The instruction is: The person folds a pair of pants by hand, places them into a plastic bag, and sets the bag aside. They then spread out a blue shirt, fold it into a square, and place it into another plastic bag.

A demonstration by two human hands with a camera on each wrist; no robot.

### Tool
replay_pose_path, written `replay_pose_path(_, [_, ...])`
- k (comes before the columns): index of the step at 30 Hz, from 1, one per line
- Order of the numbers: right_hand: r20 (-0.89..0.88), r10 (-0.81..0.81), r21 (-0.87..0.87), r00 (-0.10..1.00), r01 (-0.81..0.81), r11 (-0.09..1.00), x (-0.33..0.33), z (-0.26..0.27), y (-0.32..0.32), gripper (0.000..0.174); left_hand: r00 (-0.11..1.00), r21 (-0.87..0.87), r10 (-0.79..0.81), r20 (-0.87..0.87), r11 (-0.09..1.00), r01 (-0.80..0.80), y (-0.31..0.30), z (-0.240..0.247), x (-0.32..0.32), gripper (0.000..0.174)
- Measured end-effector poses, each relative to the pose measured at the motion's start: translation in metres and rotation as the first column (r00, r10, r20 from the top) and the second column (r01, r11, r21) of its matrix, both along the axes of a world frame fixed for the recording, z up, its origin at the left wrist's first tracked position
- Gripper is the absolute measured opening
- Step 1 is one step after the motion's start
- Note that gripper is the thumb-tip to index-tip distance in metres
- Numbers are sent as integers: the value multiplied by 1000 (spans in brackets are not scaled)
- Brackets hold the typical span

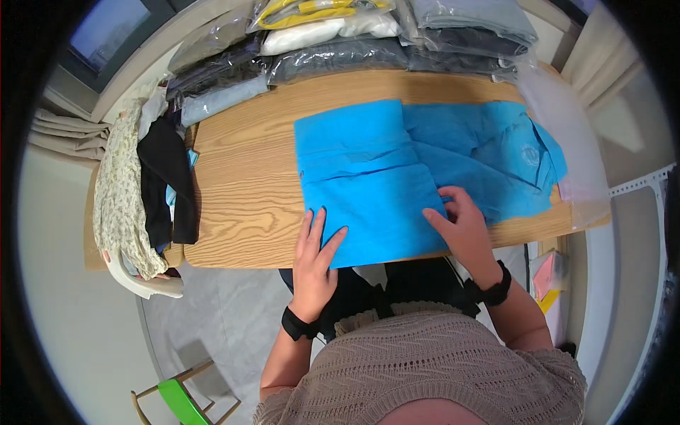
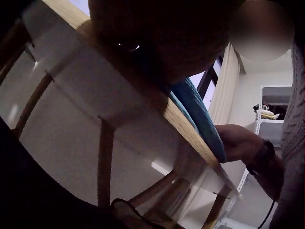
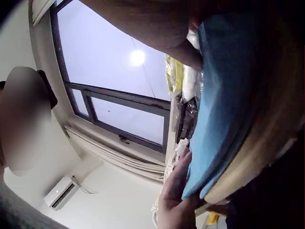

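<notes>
A blue garment (image 1: 368, 198) lies on the wooden table, its left part folded into a flat rectangle, its right part spread out and wrinkled with a pale print. The left hand (image 1: 315, 258) rests with spread fingers on the folded part's lower left corner. At the right edge of that part the right hand (image 1: 464, 227) pinches the fabric between thumb and fingers. Blue layers (image 2: 198, 119) at the table edge also show in the left wrist view, with the right hand (image 2: 240, 143) beyond. In the right wrist view the left hand (image 3: 176, 195) touches the blue cloth (image 3: 214, 105).
Bagged folded clothes (image 1: 333, 60) line the back of the table (image 1: 234, 212). Loose clothes, floral (image 1: 117, 191) and black (image 1: 166, 177), hang over a white basket (image 1: 152, 285) at the left. A clear plastic sheet (image 1: 567, 134) lies at the right end. A green chair (image 1: 180, 400) stands on the floor.
</notes>
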State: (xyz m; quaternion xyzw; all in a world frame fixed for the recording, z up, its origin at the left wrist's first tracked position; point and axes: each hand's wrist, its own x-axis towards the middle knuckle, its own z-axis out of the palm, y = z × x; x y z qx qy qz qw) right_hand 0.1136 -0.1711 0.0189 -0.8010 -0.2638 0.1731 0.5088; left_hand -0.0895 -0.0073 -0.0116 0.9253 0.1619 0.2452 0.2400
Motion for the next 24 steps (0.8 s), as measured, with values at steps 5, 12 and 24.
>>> replay_pose_path(5, [325, 106, 67, 940, -135, 989, 5, 33, 18, 21, 997, -11, 64, 36, 998, -64, -3, 0, 2, 69])
replay_pose_path(12, [366, 225, -313, 903, -108, 944, 24, 19, 8, 20, 1000, 48, 3, 10, 999, -3, 3, -3, 1, 58])
replay_pose_path(24, [607, 534, -406, 588, -348, 845, 82, 36, 80, 27, 999, 72, -36, 11, 997, 35, 2, -3, 2, 47])
